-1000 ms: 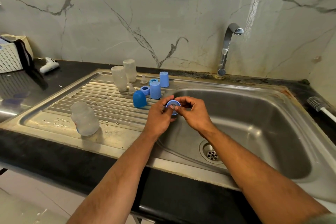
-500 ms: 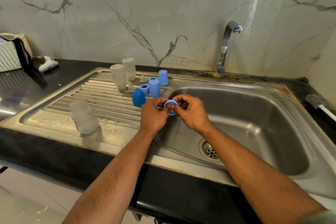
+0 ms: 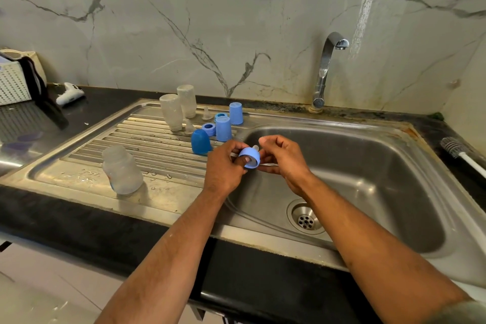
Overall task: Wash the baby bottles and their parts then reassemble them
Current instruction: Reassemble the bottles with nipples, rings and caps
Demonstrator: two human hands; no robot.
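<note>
Both my hands hold one blue collar ring (image 3: 250,157) over the sink (image 3: 368,166): left hand (image 3: 224,166) grips it, right hand (image 3: 282,156) pinches its clear nipple (image 3: 255,147).

I see both hands meeting over the left edge of the sink basin (image 3: 368,166). My left hand (image 3: 223,166) grips a blue collar ring (image 3: 249,157), and my right hand (image 3: 285,158) pinches the clear teat (image 3: 255,147) poking through it. On the drainboard (image 3: 92,163) stand three clear bottles upside down (image 3: 122,169) (image 3: 171,112) (image 3: 186,100), beside blue caps (image 3: 201,141) (image 3: 223,128) (image 3: 236,112) and spare rings (image 3: 209,129). A bottle brush (image 3: 457,151) lies on the bench at right.
</note>
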